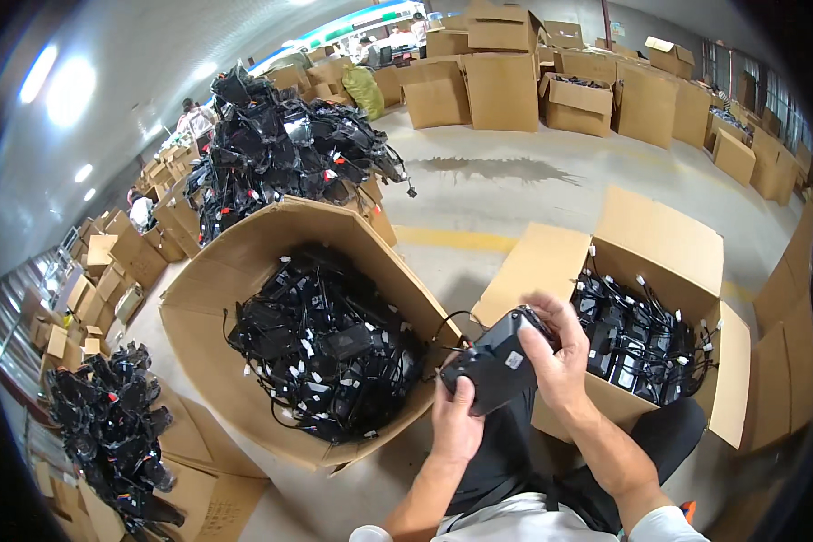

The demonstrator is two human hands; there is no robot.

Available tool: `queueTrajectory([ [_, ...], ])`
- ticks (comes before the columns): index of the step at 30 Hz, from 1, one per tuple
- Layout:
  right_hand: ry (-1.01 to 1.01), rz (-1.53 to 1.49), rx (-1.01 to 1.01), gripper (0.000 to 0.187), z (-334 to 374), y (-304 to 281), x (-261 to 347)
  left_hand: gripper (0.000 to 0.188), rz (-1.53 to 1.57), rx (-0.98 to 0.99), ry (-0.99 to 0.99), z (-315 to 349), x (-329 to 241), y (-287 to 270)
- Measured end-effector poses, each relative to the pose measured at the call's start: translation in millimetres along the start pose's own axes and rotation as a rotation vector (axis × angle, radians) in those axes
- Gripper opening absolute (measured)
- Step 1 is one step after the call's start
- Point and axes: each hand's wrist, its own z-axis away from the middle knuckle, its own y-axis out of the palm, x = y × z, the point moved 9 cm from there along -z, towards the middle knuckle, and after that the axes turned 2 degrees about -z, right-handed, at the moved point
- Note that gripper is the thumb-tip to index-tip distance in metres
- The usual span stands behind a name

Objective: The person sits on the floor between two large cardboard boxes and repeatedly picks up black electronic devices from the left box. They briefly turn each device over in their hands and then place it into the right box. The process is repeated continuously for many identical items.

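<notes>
Both hands hold a black boxy plastic unit (495, 366) with a small white label and a thin black cable, raised between two cartons. My left hand (457, 423) grips its lower left end, thumb on top. Around its upper right end my right hand (558, 348) is closed, fingers over the far edge. To the left, a large open carton (199, 361) contains a jumbled heap of similar black units (334, 343) with cables and white plugs. On the right, another open carton (727, 375) holds black units (637, 348) in rows, their cables lying on top.
A tall heap of black parts (280, 144) rises beyond the left carton. Another pile (113, 434) stands at the lower left. Stacked cartons (501, 90) line the far side, near a green sack (363, 92). A dark stain (497, 169) marks the floor.
</notes>
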Motion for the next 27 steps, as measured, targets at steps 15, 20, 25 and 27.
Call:
queueTrajectory([
  [15, 0.179, -0.432, -0.155, 0.036, -46, -96, -47, 0.066, 0.149, 0.452, 0.097, -80, -29, 127],
  [20, 0.259, -0.557, -0.058, 0.046, -26, -87, -56, 0.055, -0.421, 0.434, 0.119, -86, 23, 178],
  [25, 0.708, -0.796, 0.062, 0.065, -33, -151, -90, 0.034, -0.743, 0.639, -0.149, -98, 66, 219],
  [27, 0.652, -0.786, -0.110, 0.068, -67, -162, -83, 0.034, -0.723, 0.681, -0.194, -108, 83, 224],
])
